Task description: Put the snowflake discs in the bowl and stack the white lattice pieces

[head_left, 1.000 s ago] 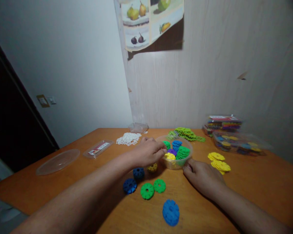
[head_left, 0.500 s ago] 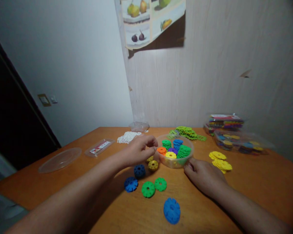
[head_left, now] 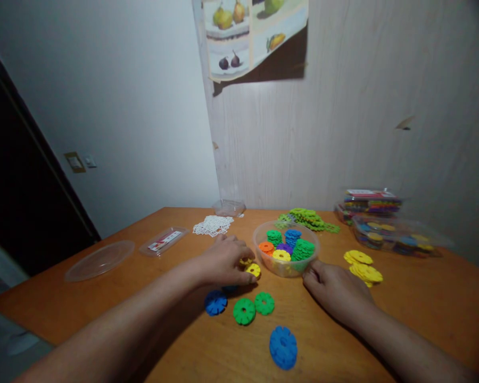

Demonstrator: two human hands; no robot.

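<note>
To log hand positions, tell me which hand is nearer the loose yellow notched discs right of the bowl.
Right. The right hand is just left of the yellow notched discs; the left hand is farther away, left of the bowl.

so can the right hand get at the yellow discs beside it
Probably yes: the yellow discs lie in a loose pile just beyond the right hand, nothing visible stands between, and the bowl is on the hand's other side.
</note>
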